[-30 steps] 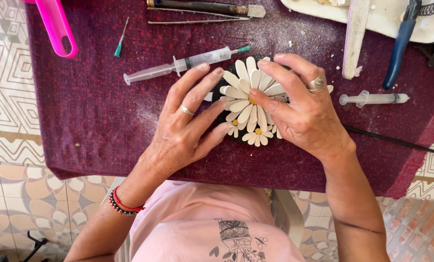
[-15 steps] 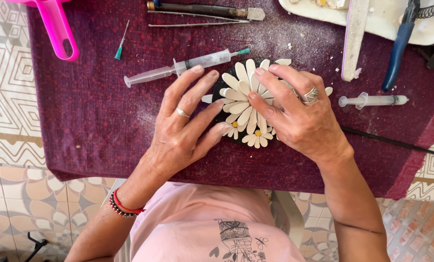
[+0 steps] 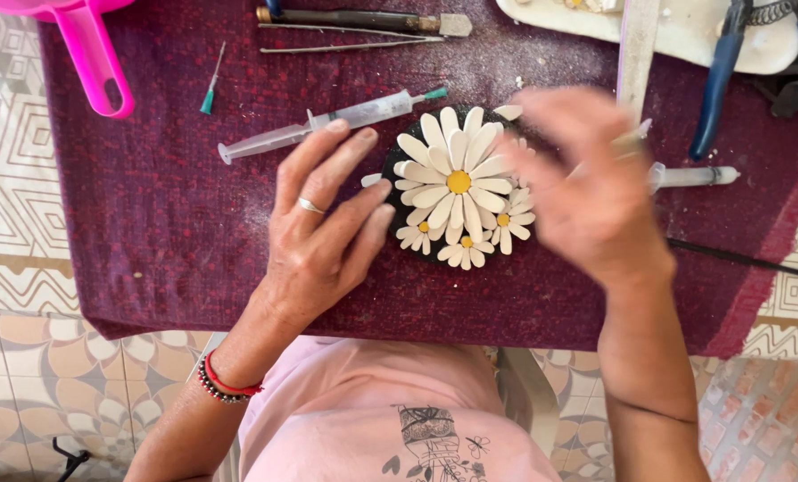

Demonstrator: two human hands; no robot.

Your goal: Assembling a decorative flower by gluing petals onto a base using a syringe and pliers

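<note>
head camera view: a person's left hand (image 3: 323,236), fingers spread and holding nothing, rests flat on the dark red woven cloth (image 3: 167,205), fingertips touching the left edge of a round dark plaque covered with white, yellow-centred daisy flowers (image 3: 457,187). the right hand (image 3: 586,192), blurred, hovers open just right of the daisies. a clear plastic syringe with a green tip (image 3: 332,122) lies just above the left fingers.

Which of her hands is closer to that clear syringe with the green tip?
The left hand. Its fingertips reach right up to the syringe, at or just under its barrel. The right hand, blurred, is off to the syringe's right, beyond the daisy piece.
</note>
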